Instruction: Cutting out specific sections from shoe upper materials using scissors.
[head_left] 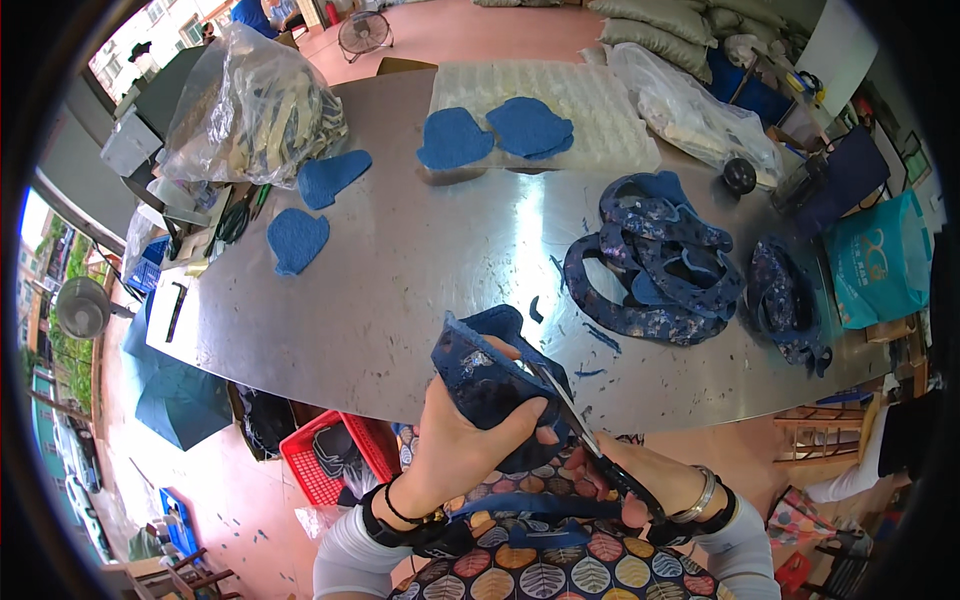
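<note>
Close to the table's near edge, my left hand (462, 447) grips a dark blue patterned fabric piece (468, 372), its thumb pressed on the front. The piece is curved like a small pouch, with a lighter blue edge. My right hand (640, 474) is closed round the dark handles of a pair of scissors (574, 411). Their metal blades lie along the fabric's right edge; whether they are cutting into it I cannot tell. Beyond my hands lies a pile of similar curved floral pieces (662, 325), and another floral piece (782, 295) rests to its right.
Flat blue fabric cutouts (298, 240) lie at left and farther back, some on a translucent sheet (600, 130). Dark trimmings (602, 338) dot the metal table (400, 300). A filled plastic bag (255, 110) stands far left, a teal bag (880, 262) right. Below left is a red basket (318, 470).
</note>
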